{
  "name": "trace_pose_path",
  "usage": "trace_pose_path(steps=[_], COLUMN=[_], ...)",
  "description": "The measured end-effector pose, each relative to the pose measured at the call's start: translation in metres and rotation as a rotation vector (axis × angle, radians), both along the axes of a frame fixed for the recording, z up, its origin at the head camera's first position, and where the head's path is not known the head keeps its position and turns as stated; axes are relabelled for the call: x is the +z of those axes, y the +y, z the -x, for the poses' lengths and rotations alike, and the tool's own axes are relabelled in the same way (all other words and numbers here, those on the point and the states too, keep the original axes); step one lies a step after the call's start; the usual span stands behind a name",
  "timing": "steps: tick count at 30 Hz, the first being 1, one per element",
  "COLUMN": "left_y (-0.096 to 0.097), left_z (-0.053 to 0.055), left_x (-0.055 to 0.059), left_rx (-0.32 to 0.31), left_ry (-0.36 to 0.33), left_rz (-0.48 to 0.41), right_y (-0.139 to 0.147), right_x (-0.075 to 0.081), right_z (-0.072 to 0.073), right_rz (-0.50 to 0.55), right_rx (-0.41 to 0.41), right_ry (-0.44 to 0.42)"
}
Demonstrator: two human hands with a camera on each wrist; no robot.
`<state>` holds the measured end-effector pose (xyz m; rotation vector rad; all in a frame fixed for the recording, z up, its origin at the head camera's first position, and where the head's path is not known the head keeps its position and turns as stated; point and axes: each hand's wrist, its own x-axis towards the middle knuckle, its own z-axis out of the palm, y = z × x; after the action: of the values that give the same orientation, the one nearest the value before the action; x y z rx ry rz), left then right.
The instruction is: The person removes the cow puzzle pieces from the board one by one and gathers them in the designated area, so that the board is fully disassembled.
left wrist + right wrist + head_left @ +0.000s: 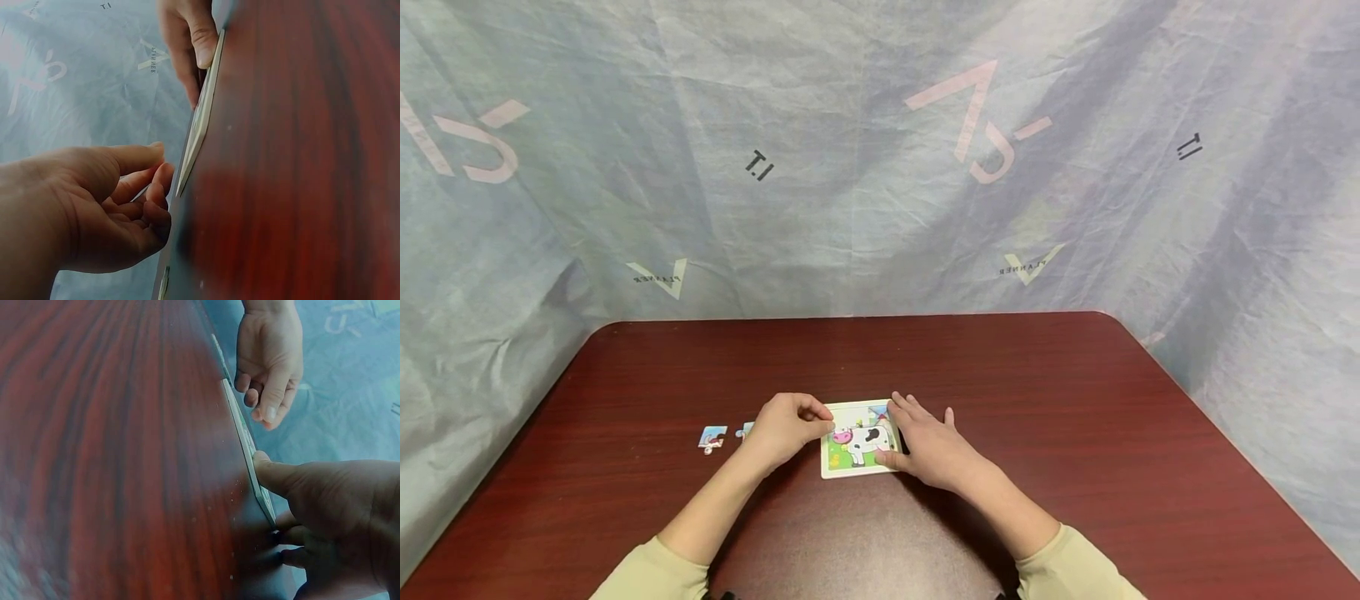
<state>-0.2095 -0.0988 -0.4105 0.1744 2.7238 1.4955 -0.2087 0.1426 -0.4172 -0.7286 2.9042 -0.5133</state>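
A small white-framed jigsaw board point(861, 473) with a cow picture lies on the table; pale bare patches show along its upper part. Over its upper left corner is my left hand point(784, 429), fingers bent and thumb tip close to the index fingertip. In the left wrist view no piece shows between the left hand's point(106, 203) fingertips; whether they pinch anything is unclear. Across the board's right edge lies my right hand point(936, 446), fingers extended. In the right wrist view the right hand's point(331, 519) thumb touches the board point(240, 434).
A loose puzzle piece point(711, 437) lies left of the board. Another puzzle piece point(743, 430) is partly hidden behind the left hand. The dark red wooden table point(1037, 392) extends around the board, with a hanging printed cloth point(850, 208) behind and at both sides.
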Motion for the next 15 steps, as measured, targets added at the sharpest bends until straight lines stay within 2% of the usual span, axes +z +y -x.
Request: trace_pose_path(steps=[5, 15], left_y=[0.009, 0.025], left_z=[0.002, 0.007], left_x=[0.0, -0.002], left_rx=[-0.008, -0.018], left_ry=[0.006, -0.032], left_rz=[0.008, -0.047], right_y=[0.001, 0.001], right_x=[0.0, 0.0], right_z=[0.0, -0.001], right_rz=[-0.004, -0.01], right_rx=[0.006, 0.009], right_ry=[0.006, 0.006])
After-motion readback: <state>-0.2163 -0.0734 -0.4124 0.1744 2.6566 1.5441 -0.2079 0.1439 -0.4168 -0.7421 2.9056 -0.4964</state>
